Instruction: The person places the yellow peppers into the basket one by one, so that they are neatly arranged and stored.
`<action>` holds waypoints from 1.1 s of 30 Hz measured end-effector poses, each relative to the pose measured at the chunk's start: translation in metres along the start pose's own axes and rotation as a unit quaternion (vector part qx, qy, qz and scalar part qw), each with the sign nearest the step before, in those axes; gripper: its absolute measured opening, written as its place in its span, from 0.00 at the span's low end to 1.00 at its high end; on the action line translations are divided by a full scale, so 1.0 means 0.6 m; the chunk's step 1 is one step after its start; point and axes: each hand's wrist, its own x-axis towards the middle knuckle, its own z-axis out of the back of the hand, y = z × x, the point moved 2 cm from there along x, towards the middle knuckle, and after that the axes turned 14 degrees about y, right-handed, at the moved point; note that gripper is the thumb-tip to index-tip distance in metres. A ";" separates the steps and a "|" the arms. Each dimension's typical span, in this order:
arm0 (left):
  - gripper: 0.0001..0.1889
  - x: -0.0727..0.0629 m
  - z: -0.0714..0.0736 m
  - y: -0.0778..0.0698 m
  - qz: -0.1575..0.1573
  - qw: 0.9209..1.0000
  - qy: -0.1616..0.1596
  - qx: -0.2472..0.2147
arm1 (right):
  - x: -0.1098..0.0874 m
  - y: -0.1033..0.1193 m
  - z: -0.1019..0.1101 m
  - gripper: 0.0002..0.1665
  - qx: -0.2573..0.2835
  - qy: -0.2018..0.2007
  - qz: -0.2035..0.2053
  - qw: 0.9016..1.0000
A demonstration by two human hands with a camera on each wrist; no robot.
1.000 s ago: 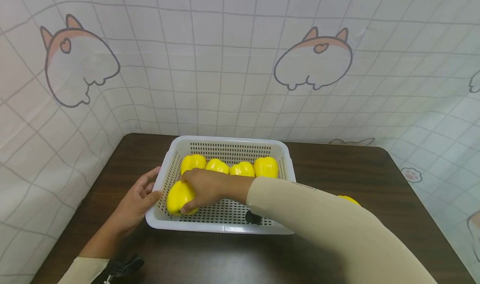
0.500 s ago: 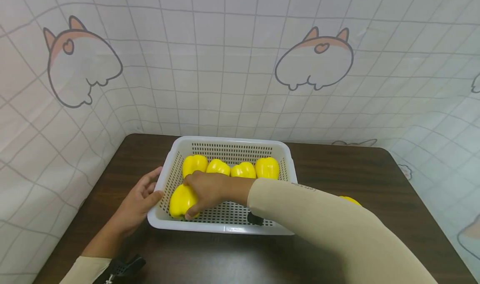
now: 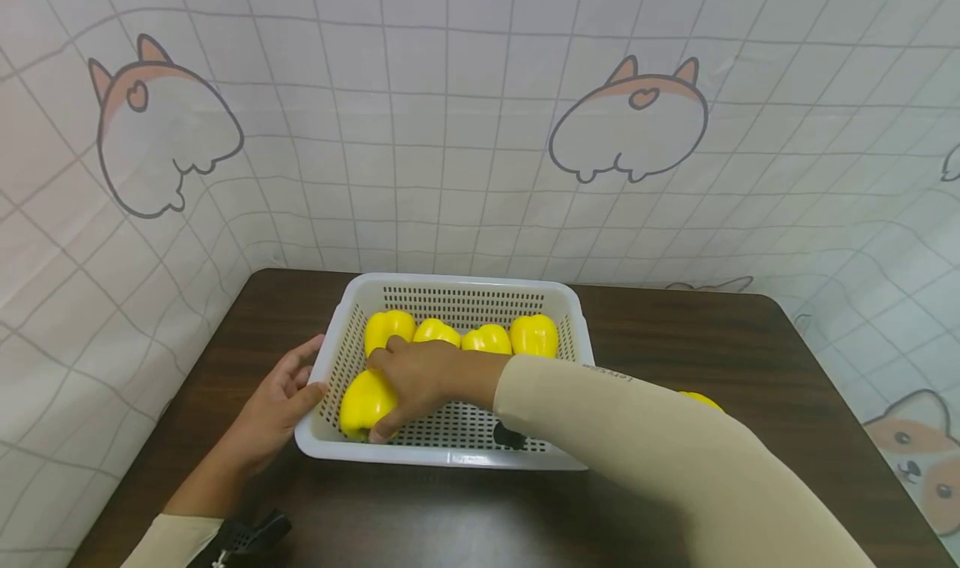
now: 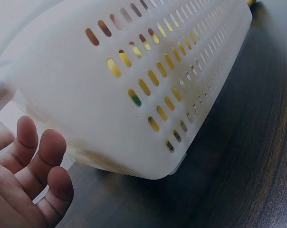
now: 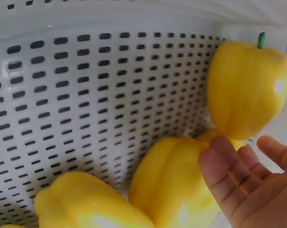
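A white perforated plastic basket [image 3: 450, 459] stands on the dark table, with several yellow bell peppers [image 3: 534, 334] in a row along its back. My right hand [image 3: 420, 376] reaches inside, around a yellow bell pepper [image 3: 363, 405] at the front left. In the right wrist view that pepper [image 5: 248, 90], with its green stem, lies between thumb and fingers. The fingers [image 5: 219, 161] are loosely spread; whether they touch it I cannot tell. My left hand [image 3: 273, 401] rests at the basket's left rim; in the left wrist view its relaxed fingers [image 4: 43, 161] are beside the outer wall.
Another yellow pepper [image 3: 701, 399] shows partly behind the right sleeve [image 3: 645, 434]. A dark wooden table [image 3: 675, 326] bears the basket. A white gridded curtain [image 3: 450, 151] with cartoon animals hangs behind and along both sides.
The front-left pepper has shifted slightly to the right with my right hand. Lately the right thumb and fingers have spread a little. My left hand stays at the rim.
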 end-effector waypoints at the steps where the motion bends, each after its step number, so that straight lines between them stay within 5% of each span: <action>1: 0.39 0.000 0.000 0.000 -0.001 1.000 0.000 -0.001 | -0.003 -0.001 0.003 0.60 0.000 -0.001 -0.002 1.000; 15: 0.39 -0.005 0.002 -0.003 0.004 1.000 0.009 0.002 | -0.099 -0.039 0.044 0.58 0.048 -0.047 0.003 0.998; 33: 0.39 -0.004 -0.001 -0.011 0.004 1.000 0.021 -0.010 | -0.228 -0.141 0.029 0.55 0.144 -0.101 -0.039 0.984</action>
